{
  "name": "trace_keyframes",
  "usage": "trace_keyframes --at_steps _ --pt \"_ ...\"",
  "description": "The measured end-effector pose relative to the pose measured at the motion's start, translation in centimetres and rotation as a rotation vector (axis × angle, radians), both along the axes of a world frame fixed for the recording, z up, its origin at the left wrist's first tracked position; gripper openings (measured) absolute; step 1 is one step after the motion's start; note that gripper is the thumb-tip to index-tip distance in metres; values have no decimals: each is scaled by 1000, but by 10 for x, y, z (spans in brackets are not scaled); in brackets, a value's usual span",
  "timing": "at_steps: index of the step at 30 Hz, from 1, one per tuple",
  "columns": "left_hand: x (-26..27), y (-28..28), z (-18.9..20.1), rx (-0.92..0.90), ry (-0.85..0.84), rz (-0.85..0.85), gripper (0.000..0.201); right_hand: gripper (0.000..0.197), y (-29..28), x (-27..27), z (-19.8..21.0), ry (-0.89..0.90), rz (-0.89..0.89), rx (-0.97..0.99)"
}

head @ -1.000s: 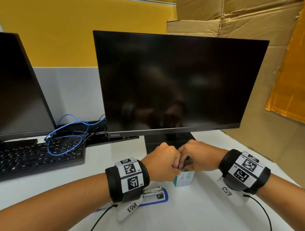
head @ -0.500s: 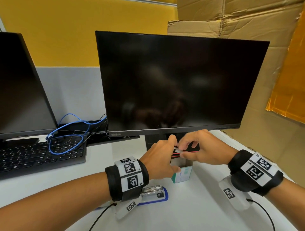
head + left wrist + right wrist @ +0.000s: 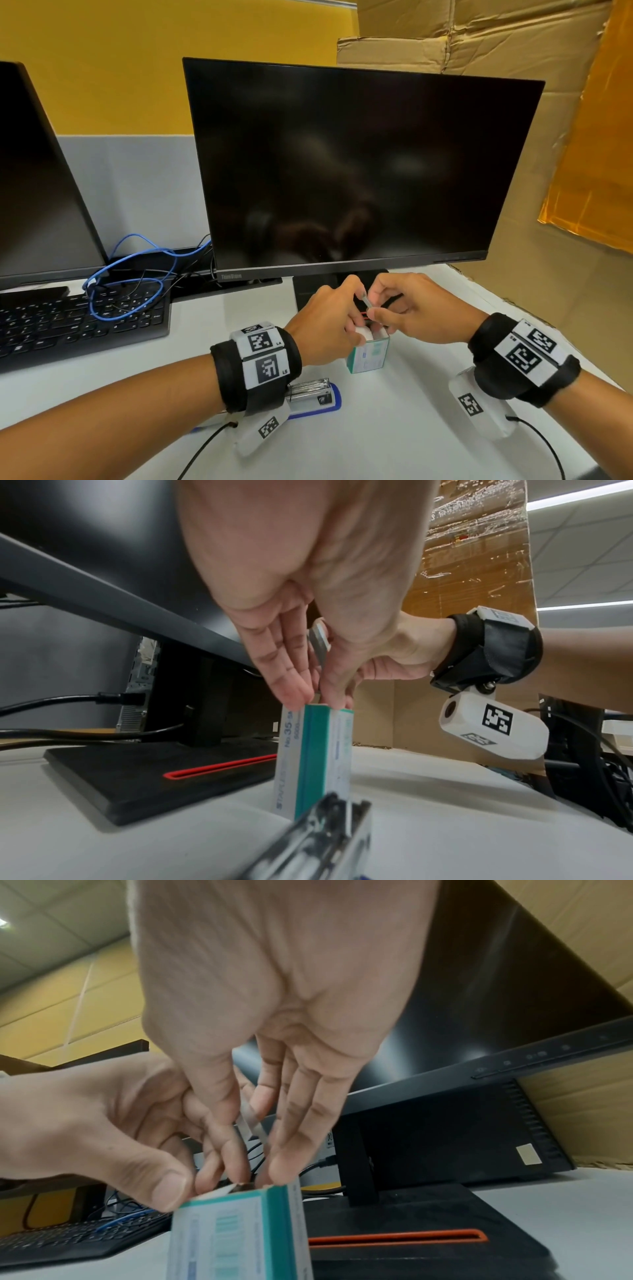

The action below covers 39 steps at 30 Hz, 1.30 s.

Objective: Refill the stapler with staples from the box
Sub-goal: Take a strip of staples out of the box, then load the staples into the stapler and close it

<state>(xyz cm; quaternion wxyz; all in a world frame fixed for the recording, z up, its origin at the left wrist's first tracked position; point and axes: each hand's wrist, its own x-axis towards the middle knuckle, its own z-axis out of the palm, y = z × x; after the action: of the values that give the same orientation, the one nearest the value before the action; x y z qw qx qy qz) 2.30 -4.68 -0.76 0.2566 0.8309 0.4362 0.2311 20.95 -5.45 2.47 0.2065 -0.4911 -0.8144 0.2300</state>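
A small teal-and-white staple box [image 3: 368, 356] [image 3: 310, 758] [image 3: 232, 1237] stands upright with its top open on the white desk. Just above it a silver staple strip [image 3: 365, 302] [image 3: 318, 642] [image 3: 251, 1123] is pinched between the thumb and fingers of my right hand [image 3: 380, 301] [image 3: 253, 1164]. My left hand [image 3: 356, 318] [image 3: 308, 693] grips the box's open top with thumb and fingertips, its forefinger reaching up to the strip's upper end. The stapler [image 3: 310, 394] [image 3: 318, 840], blue with its metal channel laid open, lies under my left wrist.
The black monitor [image 3: 359, 171] and its stand base [image 3: 154, 772] rise right behind the box. At the left are a keyboard [image 3: 68, 325], a blue cable [image 3: 130, 284] and a second screen [image 3: 34, 171]. Cardboard sheets [image 3: 548, 308] wall the desk's right edge.
A second ago both hands were closed together on top of the box. They have since opened and risen a little, and a staple strip has come up out of the box.
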Motion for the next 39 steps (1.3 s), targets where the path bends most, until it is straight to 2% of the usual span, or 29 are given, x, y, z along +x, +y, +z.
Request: trace_keyframes --at_steps 5,8,10,14,25,39 --pt "-11 -4 9 -3 2 -27 62 12 -10 -4 5 -76 26 137" --pt "-25 -11 13 21 22 -26 46 16 -18 -16 3 -93 73 192" --pt "-34 -17 14 74 67 -19 34 17 -21 -26 -2 -63 131 185" --pt "-52 -27 10 120 203 12 31 17 -23 -45 -14 -67 208 152" --pt "-87 -44 -8 -7 373 23 20 18 -25 -72 -47 -180 235 69" --pt "-88 -43 -16 -28 384 25 21 21 -27 -76 -46 -283 216 48"
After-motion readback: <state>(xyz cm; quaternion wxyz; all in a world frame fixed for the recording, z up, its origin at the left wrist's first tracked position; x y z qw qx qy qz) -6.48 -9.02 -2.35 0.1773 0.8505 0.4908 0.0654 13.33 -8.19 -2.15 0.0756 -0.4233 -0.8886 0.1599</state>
